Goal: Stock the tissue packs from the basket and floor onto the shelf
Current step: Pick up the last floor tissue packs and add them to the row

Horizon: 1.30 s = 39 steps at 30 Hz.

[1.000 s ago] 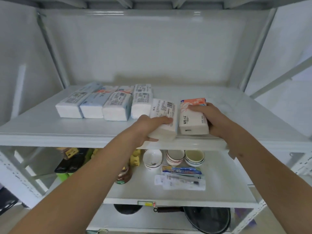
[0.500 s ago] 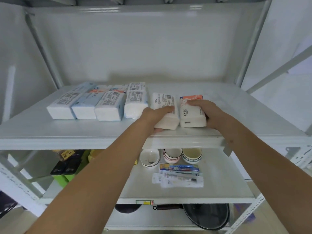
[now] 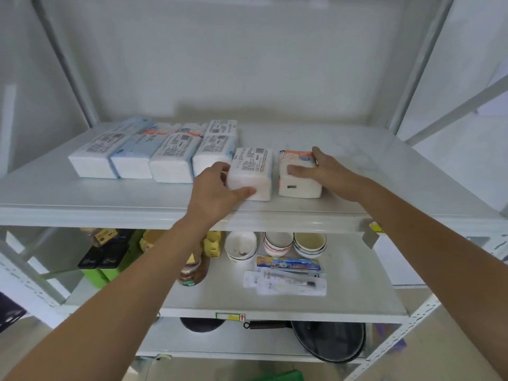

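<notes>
Two tissue packs lie side by side on the white top shelf (image 3: 371, 171), to the right of a row of several packs (image 3: 154, 155). My left hand (image 3: 217, 188) grips the white pack (image 3: 251, 171) from its left side, thumb across its front end. My right hand (image 3: 324, 169) holds the orange-printed pack (image 3: 298, 185), thumb on top and fingers round its far right side. Both packs rest on the shelf surface. The basket and floor packs are out of sight.
The shelf below carries three bowls (image 3: 275, 243), a jar (image 3: 192, 273), toothbrush packages (image 3: 286, 276) and green and black boxes (image 3: 104, 259). A dark pan (image 3: 327, 339) sits on the lowest shelf. Upright posts (image 3: 420, 59) frame the unit.
Both hands have pushed the two packs further back onto the shelf and set them down; a gap has opened between the packs.
</notes>
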Tool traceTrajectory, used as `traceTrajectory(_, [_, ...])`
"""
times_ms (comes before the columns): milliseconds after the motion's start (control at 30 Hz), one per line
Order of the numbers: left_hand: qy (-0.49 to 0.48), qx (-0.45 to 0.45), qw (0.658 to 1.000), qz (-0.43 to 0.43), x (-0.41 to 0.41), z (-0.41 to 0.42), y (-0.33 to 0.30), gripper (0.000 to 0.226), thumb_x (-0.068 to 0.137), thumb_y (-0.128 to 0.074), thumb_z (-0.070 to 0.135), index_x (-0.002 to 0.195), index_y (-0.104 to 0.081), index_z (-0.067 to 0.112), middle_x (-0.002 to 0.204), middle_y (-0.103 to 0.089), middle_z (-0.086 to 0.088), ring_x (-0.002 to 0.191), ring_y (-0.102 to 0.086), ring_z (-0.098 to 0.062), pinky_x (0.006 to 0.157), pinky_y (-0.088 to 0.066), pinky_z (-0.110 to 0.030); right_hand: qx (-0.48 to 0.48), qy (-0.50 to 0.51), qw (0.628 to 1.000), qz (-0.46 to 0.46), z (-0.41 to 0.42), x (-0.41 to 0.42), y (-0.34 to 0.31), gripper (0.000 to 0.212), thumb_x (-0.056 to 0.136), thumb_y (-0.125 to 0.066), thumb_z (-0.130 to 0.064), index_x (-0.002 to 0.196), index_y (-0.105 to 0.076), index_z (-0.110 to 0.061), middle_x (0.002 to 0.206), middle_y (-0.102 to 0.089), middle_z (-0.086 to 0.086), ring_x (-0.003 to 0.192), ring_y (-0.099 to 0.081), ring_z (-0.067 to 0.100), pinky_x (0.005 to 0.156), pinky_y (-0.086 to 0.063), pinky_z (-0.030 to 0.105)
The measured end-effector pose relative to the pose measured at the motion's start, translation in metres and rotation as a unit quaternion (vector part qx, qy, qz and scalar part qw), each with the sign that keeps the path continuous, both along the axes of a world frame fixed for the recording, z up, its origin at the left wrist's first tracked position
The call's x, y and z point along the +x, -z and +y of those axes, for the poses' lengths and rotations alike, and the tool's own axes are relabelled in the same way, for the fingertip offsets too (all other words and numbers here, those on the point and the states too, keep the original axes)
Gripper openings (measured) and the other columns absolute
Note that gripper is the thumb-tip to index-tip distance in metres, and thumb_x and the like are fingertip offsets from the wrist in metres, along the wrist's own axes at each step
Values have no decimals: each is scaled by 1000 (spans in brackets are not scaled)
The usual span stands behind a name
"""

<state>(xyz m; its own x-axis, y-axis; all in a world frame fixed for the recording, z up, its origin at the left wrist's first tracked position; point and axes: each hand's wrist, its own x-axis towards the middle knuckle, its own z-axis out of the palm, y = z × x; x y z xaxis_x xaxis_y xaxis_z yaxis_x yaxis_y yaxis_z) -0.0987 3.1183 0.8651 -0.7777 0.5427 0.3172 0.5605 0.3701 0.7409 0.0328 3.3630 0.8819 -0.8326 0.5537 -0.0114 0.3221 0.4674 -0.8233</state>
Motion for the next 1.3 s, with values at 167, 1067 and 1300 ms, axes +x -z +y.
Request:
traceTrajectory(167, [-33, -116, 984, 131, -3, 3, -8, 74, 69, -82, 68, 121, -67, 18, 118, -67, -2, 108, -63, -24, 85, -56, -38, 41, -48, 996, -62, 7, 3, 4, 148, 64, -97, -50, 170, 2, -22, 168, -31, -4, 146, -41, 18, 122, -35, 35])
traceTrajectory(1067, [-29, -230, 909, 346, -49, 32, -18, 76, 79, -58, 81, 135, -63, 29, 135, -57, -4, 126, -52, -32, 107, -37, -48, 168, 9, 983, -74, 32, -55, -3, 112, 81, -80, -65, 168, -24, -23, 169, -34, -2, 155, -33, 25, 124, -29, 39])
traceTrajectory(1300, [-36, -206, 913, 349, -50, 33, -9, 76, 83, -56, 79, 140, -59, 28, 138, -54, -4, 128, -49, -31, 109, -34, -49, 175, -5, 981, -81, 34, -55, -4, 108, 85, -76, -65, 168, -23, -22, 164, -37, -2, 151, -38, 24, 119, -33, 36])
